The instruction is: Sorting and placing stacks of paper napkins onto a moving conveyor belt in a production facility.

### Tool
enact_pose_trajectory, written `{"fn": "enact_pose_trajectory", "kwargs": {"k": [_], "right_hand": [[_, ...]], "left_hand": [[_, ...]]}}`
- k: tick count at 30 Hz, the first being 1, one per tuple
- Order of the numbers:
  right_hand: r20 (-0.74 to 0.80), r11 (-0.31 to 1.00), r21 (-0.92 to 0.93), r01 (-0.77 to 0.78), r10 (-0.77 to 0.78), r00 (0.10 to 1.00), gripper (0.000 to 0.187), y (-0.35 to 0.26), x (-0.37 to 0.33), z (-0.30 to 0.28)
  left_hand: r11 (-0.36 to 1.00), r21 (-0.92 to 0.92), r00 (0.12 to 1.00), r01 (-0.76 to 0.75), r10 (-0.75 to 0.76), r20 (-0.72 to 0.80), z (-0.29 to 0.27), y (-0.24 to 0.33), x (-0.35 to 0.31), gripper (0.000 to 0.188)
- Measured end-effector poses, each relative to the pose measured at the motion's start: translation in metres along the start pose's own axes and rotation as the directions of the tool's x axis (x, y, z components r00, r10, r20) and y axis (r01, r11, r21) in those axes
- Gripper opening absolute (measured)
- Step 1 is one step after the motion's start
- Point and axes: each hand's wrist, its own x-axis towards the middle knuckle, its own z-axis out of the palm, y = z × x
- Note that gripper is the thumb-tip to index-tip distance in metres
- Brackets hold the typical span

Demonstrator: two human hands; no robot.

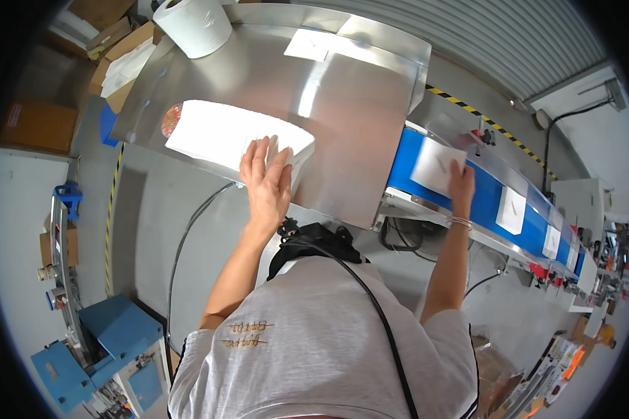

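A long row of stacked flat white paper pieces (220,136) lies along the front of the steel table. My left hand (265,185) rests on its right end, fingers spread. Over the near end of the blue conveyor belt (405,157), my right hand (461,183) grips the right edge of a white paper piece (435,166), slightly blurred. Farther along the belt lies another white piece (511,209) with a small dark mark, followed by a smaller-looking one (552,241). A round, colourful patterned object (171,120) touches the stack's left end.
The steel table (356,126) has a raised back rim. On it stand a large white paper roll (194,28) and a loose white sheet (307,45). A clear guard (496,164) runs along the conveyor's far side. A black cable (189,237) hangs at the table's front.
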Motion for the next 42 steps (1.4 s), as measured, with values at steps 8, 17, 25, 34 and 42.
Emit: {"fn": "enact_pose_trajectory", "kwargs": {"k": [8, 17, 25, 34, 42], "right_hand": [[0.319, 0.854, 0.245, 0.459, -0.518, 0.793, 0.047, -0.145, -0.053, 0.036], [0.659, 0.752, 0.658, 0.040, -0.601, 0.452, 0.039, -0.184, -0.072, 0.105], [0.225, 0.962, 0.268, -0.049, -0.013, 0.974, 0.040, -0.006, -0.002, 0.030], [0.396, 0.803, 0.148, 0.578, -0.583, 0.709, 0.053, -0.136, -0.035, 0.040], [0.443, 0.562, 0.577, 0.593, -0.825, 0.350, 0.046, -0.199, -0.075, 0.137]], "left_hand": [[0.999, -0.041, 1.000, 0.021, -0.021, 0.006, 0.000, 0.005, 0.004, 0.033], [0.998, -0.043, 0.998, 0.054, -0.052, 0.043, -0.010, 0.002, 0.011, 0.038], [1.000, -0.011, 1.000, 0.000, 0.000, -0.004, -0.004, -0.012, 0.007, 0.034], [1.000, 0.006, 1.000, -0.004, 0.004, -0.008, -0.003, -0.010, 0.008, 0.031], [1.000, -0.017, 0.998, -0.009, 0.010, 0.054, -0.013, -0.010, 0.015, 0.033]]}}
